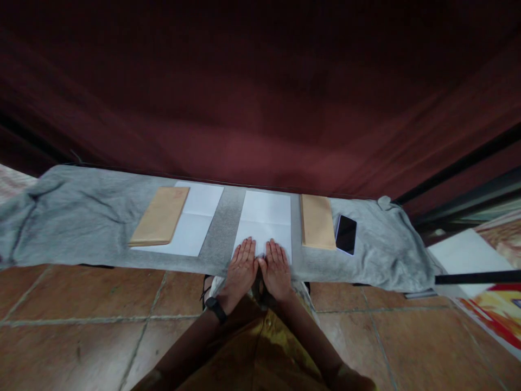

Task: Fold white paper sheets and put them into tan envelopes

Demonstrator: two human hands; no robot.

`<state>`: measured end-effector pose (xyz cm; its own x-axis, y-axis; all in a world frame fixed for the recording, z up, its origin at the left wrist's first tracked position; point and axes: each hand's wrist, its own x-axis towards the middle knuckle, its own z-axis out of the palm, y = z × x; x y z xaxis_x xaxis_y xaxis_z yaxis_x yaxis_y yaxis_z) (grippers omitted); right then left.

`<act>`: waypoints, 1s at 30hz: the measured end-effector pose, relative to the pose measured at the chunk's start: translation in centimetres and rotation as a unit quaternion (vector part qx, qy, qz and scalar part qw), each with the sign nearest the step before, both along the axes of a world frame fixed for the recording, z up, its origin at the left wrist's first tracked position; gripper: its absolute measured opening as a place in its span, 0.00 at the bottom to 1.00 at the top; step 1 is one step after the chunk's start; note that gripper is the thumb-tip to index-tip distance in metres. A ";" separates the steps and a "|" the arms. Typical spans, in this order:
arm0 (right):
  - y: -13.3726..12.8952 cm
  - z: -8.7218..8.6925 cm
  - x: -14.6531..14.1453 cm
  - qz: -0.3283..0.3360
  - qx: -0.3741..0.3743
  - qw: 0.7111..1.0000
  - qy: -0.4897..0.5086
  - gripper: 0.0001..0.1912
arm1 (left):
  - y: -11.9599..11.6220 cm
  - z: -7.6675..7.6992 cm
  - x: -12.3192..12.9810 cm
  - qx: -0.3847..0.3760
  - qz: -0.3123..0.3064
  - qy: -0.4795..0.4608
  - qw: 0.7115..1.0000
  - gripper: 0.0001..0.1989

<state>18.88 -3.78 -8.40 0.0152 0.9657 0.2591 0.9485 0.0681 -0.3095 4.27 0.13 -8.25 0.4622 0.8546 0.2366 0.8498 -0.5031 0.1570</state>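
Note:
A white sheet of paper (266,209) with a crease across its middle lies in front of me on a grey cloth. Both palms rest flat on its near edge. My left hand (242,266) has its fingers stretched out and pointing away from me. Beside it, my right hand (277,269) lies flat in the same way, thumbs close together. Neither hand grips anything. To the left, a stack of brown envelopes (160,216) partly covers more white paper (195,228), also creased. Right of the middle sheet is another brown envelope stack (318,221).
A phone (345,234) with a dark screen lies right of the envelopes. The grey cloth (93,212) covers a long narrow surface, with a dark red fabric wall (252,119) behind it. A white board-like piece (468,255) and a black bar (476,278) are at the right.

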 end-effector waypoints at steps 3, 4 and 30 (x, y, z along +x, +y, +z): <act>0.0 -0.3 0.3 -0.017 0.014 1.000 -0.005 0.30 | 0.4 0.3 -0.5 -0.004 0.025 -0.001 1.000 0.30; 0.0 -0.4 0.4 -0.021 0.020 1.000 -0.007 0.30 | 0.5 0.4 -0.6 -0.007 0.030 -0.001 1.000 0.30; -1.4 -1.1 3.0 -0.125 0.017 0.991 -0.046 0.32 | -0.2 1.9 -1.0 -0.006 0.136 -0.038 0.990 0.30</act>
